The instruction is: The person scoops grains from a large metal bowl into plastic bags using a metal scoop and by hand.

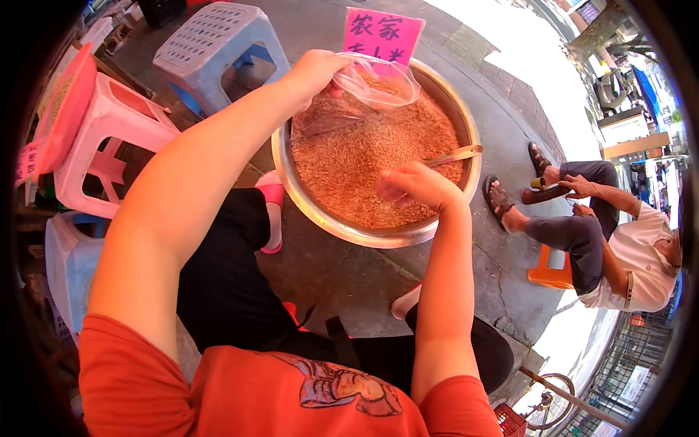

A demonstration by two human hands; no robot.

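My left hand (318, 71) is closed on the rim of a clear plastic bag (397, 95) whose mouth gapes over the far side of a wide metal basin (470, 171). The bag's lower part hangs against reddish-brown rice (342, 178) that fills the basin; whether it holds rice is unclear. Above the heap, my right hand (421, 185) has loosely bent fingers, slightly apart, with nothing visible in them. Just beyond it, a metal scoop (455, 155) rests in the rice, its handle toward the right rim. A pink handwritten sign (382, 35) stands behind the bag.
A blue-grey plastic stool (218, 47) stands at the upper left. Nearby, a pink stool (120, 138) supports a red tray (69, 109). To the right, a seated person (619, 240) in sandals is near the basin. My knees flank the basin's near side.
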